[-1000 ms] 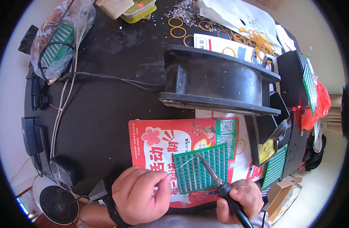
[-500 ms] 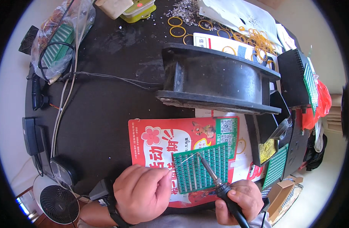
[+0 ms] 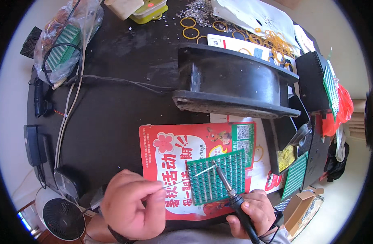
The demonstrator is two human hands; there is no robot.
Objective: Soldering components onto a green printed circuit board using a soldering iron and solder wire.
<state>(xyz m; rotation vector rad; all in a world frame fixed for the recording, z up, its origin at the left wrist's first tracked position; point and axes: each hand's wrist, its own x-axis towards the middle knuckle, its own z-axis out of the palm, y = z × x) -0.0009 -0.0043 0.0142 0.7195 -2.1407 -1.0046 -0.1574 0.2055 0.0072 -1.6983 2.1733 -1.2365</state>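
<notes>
My right hand (image 3: 257,211) is wrapped round the black handle of a soldering iron (image 3: 235,199). Its metal tip rests on or just above the upper middle of a green circuit board (image 3: 207,191) covered with rows of small components. That board lies on a red and white printed sheet (image 3: 154,140). Left of the board, my left hand (image 3: 133,203) pinches a thin silvery wire (image 3: 204,171), which looks like solder. The wire reaches over the board toward the iron's tip; whether they touch is too fine to tell.
Beyond the sheet stands a big black fan (image 3: 235,81) on its edge. At right are a black stand with a yellow sponge (image 3: 286,158) and another green board (image 3: 294,179). Rubber bands (image 3: 278,42) lie at the back, and a plastic bag of boards (image 3: 64,49) at far left.
My left hand has drawn back to the left and nearer to me, leaving more of the wire and the sheet in sight. The iron's tip stays at nearly the same spot on the board.
</notes>
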